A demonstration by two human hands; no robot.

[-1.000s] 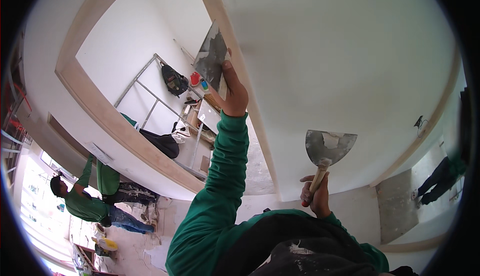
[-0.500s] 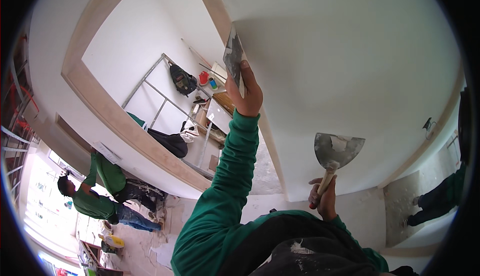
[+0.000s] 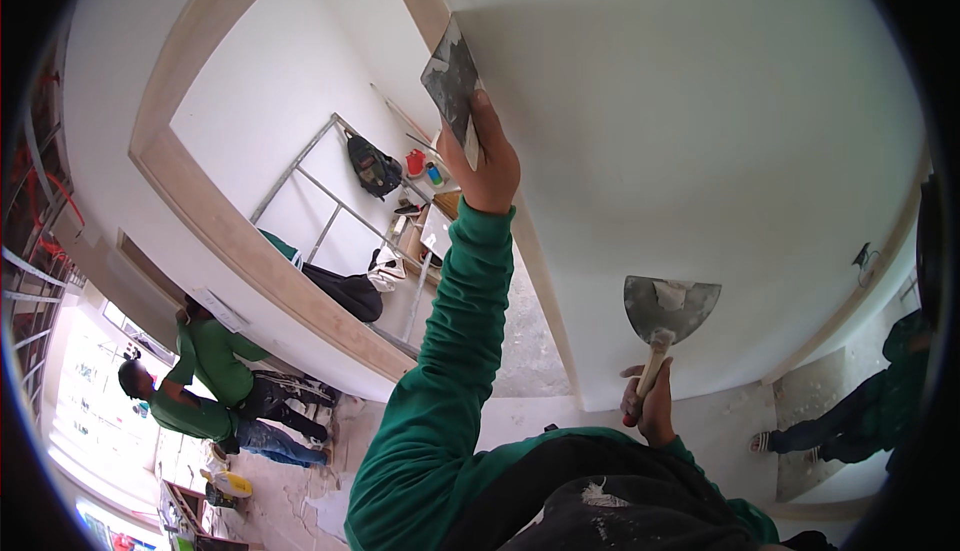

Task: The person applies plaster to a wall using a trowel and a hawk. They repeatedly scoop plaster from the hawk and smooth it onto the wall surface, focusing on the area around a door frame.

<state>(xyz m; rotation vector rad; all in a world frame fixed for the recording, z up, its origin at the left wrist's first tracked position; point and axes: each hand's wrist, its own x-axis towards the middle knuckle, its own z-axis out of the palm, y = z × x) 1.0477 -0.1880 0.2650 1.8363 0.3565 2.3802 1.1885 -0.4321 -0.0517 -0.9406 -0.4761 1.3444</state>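
Observation:
High on the corner where the white wall (image 3: 700, 151) meets the opening, my left hand (image 3: 488, 166) is closed on a flat metal filling blade (image 3: 452, 76). White filler smears its grey face, and its upper tip touches or nearly touches the wall edge. Lower down, my right hand (image 3: 656, 406) grips the wooden handle of a wide putty knife (image 3: 645, 316). Its fan-shaped blade points up in front of the wall, carrying a pale lump of filler (image 3: 673, 297). Green sleeves cover both my arms.
Through the opening's beige-edged frame (image 3: 235, 216) stand a metal pipe frame (image 3: 298, 163), a hanging backpack (image 3: 372, 166) and cluttered boards. Two people in green (image 3: 225, 371) work at the lower left. Another person (image 3: 850, 411) stands at the far right. Wires (image 3: 862, 254) protrude from the wall.
My left hand and its blade have moved up and slightly left, the blade's face turned more into view. The putty knife has shifted slightly down. The person at right has changed stance.

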